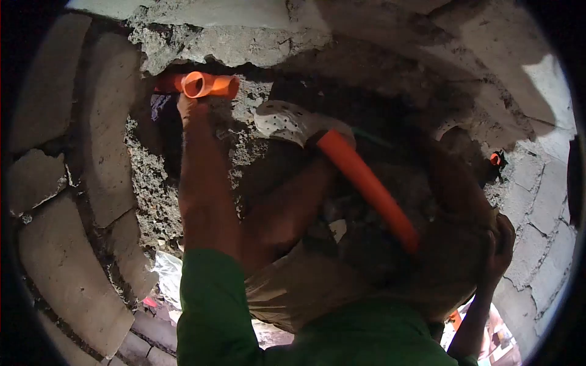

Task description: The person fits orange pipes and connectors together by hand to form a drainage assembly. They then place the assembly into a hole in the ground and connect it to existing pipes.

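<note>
My left hand (191,106) reaches forward into the dug-out trench and grips an orange pipe tee (213,86) from below. The tee's round side opening faces me, and some of my fingers are hidden behind it. My right hand (503,243) lies over my bent right knee with nothing held in it. A loose length of orange pipe (372,192) slants between my legs, its far end beside my perforated light clog (282,122).
Broken concrete (238,46) overhangs the tee. Paving blocks (110,128) line the left side, with a clear plastic bag (168,274) near my sleeve. Another orange pipe end (495,159) pokes out at the right wall. Rubble lies around my feet.
</note>
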Demonstrator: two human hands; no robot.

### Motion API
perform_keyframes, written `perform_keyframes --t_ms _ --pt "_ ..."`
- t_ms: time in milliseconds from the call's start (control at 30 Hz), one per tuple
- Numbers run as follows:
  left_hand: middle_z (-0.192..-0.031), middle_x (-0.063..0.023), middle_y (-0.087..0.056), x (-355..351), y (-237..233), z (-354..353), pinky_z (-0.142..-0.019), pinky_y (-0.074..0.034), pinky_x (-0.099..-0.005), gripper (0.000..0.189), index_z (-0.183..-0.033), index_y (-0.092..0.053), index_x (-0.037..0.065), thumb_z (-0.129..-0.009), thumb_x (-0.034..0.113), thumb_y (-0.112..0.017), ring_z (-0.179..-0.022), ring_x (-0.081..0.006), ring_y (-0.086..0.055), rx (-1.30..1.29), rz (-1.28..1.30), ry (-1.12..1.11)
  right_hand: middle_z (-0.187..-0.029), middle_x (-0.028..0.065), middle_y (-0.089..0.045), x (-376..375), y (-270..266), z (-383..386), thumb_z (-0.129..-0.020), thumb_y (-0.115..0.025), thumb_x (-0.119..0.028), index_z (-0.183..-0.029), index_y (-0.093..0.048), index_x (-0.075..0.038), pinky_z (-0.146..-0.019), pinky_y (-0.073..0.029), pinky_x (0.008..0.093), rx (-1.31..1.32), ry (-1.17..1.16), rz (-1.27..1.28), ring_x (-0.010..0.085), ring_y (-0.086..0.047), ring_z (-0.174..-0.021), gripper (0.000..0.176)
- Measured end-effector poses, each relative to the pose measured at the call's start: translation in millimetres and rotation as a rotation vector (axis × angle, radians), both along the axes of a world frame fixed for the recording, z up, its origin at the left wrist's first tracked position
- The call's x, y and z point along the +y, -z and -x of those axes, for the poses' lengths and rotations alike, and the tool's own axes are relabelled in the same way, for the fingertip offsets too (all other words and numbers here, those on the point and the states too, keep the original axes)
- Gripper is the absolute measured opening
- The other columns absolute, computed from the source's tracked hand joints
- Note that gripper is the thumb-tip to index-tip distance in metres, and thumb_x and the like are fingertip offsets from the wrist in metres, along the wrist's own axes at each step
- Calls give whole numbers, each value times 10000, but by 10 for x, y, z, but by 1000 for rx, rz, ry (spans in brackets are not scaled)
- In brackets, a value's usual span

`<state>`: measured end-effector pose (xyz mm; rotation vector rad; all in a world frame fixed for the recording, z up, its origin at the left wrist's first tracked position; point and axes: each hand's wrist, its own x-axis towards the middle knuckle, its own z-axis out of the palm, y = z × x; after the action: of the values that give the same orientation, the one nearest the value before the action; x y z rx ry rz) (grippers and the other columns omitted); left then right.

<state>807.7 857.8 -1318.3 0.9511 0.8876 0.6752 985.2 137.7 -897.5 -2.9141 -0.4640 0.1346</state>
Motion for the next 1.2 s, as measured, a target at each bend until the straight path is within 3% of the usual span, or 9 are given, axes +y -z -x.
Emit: perform_keyframes --t_ms 100,200,267,367,467,600,700,833,1200 --pt "-1053 -150 -709 162 -66 160 -802 -559 -381 444 -1145 -668 75 -748 216 -809 -959 -310 -697 389 -970 298 -1315 132 -605 11 12 -19 -934 -627 -202 -1280 -594 -46 -1101 -385 400 -17 4 31 291 -538 -1264 381" --pt "-963 -136 -733 29 -576 107 -794 -562 -376 498 -1053 -692 27 -726 366 -851 -914 -253 -720 1022 -1121 432 -1312 133 -605 69 -13 -14 -933 -632 -221 -1281 -594 -49 -1101 -386 403 -44 -30 111 296 -538 -1261 391" --pt "-902 -161 -733 104 -68 119 -786 -567 -398 566 -1009 -712 27 -653 432 -885 -891 -296 -728 974 -1283 323 -1312 134 -605 42 -10 -17 -934 -632 -231 -1283 -594 -51 -1100 -386 405 -40 -37 84 298 -537 -1262 394" --pt "-1192 -110 -617 -334 -372 -145 -839 -553 -516 629 -1240 -571 97 -894 622 -604 -1013 -338 -636 -67 198 -201 -1310 135 -605 -63 26 -39 -937 -633 -242 -1283 -594 -53 -1096 -390 408 -49 -42 61 300 -537 -1262 397" --pt "-1168 -114 -594 -1061 -861 -389 -847 -547 -483 651 -1229 -561 64 -870 598 -661 -994 -289 -624 -499 459 -315 -1309 146 -599 -93 46 -49 -924 -636 -232 -1270 -599 -47 -1094 -391 414 -55 -47 51 310 -534 -1261 394" --pt "-1228 -119 -562 -1195 -446 -562 -854 -503 -627 624 -1247 -534 57 -835 469 -758 -1108 -315 -580 -122 29 -401 -1298 157 -597 -81 57 -38 -914 -648 -229 -1248 -606 -35 -1085 -397 426 -46 -42 13 326 -532 -1253 389" --pt "-1095 -85 -609 -1194 -547 -677 -739 -550 -446 536 -1168 -549 46 -782 280 -838 -945 -227 -626 140 240 -506 -1307 145 -595 -89 67 -27 -933 -638 -251 -1256 -596 -33 -1082 -398 412 -62 -17 26 306 -536 -1251 391" --pt "-918 -70 -644 -959 -553 -600 -660 -567 -397 223 -984 -636 54 -802 102 -755 -785 -220 -648 25 302 -395 -1303 146 -597 -95 75 -54 -931 -637 -272 -1253 -596 -31 -1082 -398 416 -84 -102 79 310 -537 -1248 404" --pt "-887 -65 -632 -482 -771 -766 -652 -581 -324 127 -903 -613 31 -867 112 -703 -800 -184 -621 -15 259 -552 -1300 153 -601 -1 14 -39 -931 -612 -236 -1245 -603 -29 -1086 -397 422 -69 -57 125 323 -536 -1254 376"
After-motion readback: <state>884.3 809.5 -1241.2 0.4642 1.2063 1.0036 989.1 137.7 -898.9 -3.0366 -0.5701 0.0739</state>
